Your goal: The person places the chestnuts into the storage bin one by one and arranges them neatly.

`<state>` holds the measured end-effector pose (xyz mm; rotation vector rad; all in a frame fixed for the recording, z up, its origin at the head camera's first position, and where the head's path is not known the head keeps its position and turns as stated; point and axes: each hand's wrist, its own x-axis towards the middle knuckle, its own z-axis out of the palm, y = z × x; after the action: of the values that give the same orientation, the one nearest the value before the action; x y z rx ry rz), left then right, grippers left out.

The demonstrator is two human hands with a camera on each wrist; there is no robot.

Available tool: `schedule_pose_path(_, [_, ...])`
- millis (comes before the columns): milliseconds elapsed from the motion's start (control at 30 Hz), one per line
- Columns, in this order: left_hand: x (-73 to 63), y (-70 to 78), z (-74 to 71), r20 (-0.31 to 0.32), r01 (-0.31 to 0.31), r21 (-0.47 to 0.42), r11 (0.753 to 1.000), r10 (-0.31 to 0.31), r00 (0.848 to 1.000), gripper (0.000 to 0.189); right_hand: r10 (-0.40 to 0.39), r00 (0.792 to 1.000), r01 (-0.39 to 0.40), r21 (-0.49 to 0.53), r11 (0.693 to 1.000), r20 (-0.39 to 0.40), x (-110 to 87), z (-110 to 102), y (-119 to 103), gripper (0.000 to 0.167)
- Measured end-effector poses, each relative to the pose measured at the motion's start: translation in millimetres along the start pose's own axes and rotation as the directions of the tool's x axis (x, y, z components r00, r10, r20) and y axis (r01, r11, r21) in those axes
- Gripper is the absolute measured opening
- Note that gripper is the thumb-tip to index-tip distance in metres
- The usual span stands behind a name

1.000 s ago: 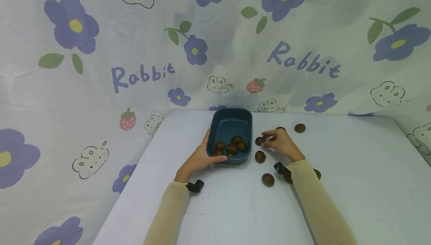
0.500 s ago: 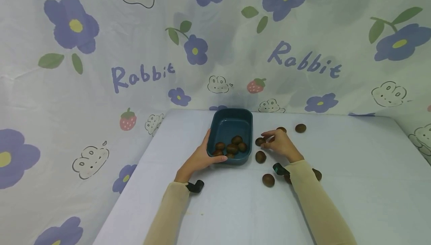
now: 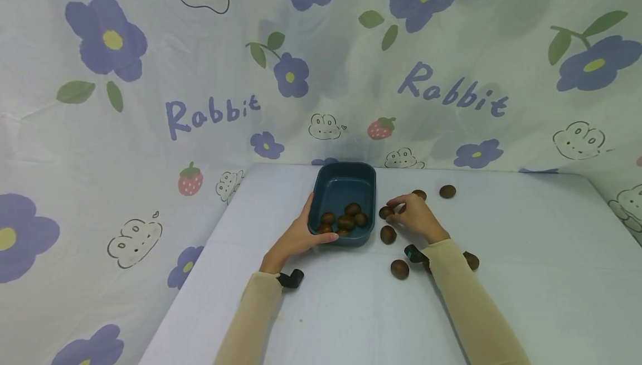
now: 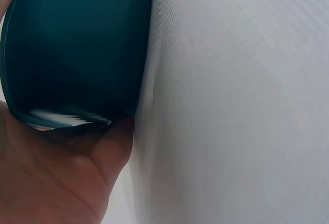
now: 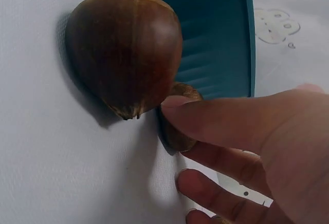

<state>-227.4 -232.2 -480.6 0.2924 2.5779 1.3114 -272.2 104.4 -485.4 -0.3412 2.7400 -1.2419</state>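
Note:
My left hand [image 3: 296, 235] holds the dark teal tub [image 3: 346, 189] by its near left corner, thumb along the front rim and fingers along the left side. In the left wrist view, the fingers wrap the outer wall [image 4: 77, 44]. Several brown chestnuts [image 3: 346, 221] lie at the tub's near end. To the right of the tub, my right hand [image 3: 413, 217] pinches a chestnut [image 5: 180, 131] between thumb and forefinger, low at the white cloth. Another chestnut [image 5: 123, 54] sits nearer the right wrist camera, just in front of the pinched one.
Loose chestnuts lie around the right hand: one [image 3: 448, 191] at the back right, one [image 3: 419, 193] behind the hand, one [image 3: 399, 269] nearer the front. A chestnut [image 3: 471, 261] shows beside the right sleeve, which partly hides another. A printed curtain [image 3: 321, 64] hangs behind the table [image 3: 341, 309].
My right hand has shifted very slightly left, toward the tub, with the chestnut at its fingertips. The left hand and the tub have stayed in place.

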Motion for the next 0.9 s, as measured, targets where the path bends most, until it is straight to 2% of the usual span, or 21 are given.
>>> schedule_pose_path(233, [0.3, -0.6, -0.1, 0.002, -0.004, -0.002, 1.0, 0.004, 1.0, 0.133, 0.014, 1.0, -0.014, -0.003, 1.0, -0.004, -1.9, -2.0, -1.7, 0.036])
schedule_pose_path(700, [0.4, -1.3, -0.3, -0.005, 0.01, 0.006, 1.0, -0.01, 1.0, 0.135, -0.051, 0.998, 0.052, 0.066, 0.996, -0.023, -3.6, -15.1, -3.4, 0.033])
schedule_pose_path(900, [0.8, -1.5, -0.2, -0.001, -0.002, 0.004, 1.0, 0.002, 1.0, 0.134, -0.039, 0.999, 0.042, 0.088, 0.995, -0.033, -6.8, -18.7, -8.1, 0.034])
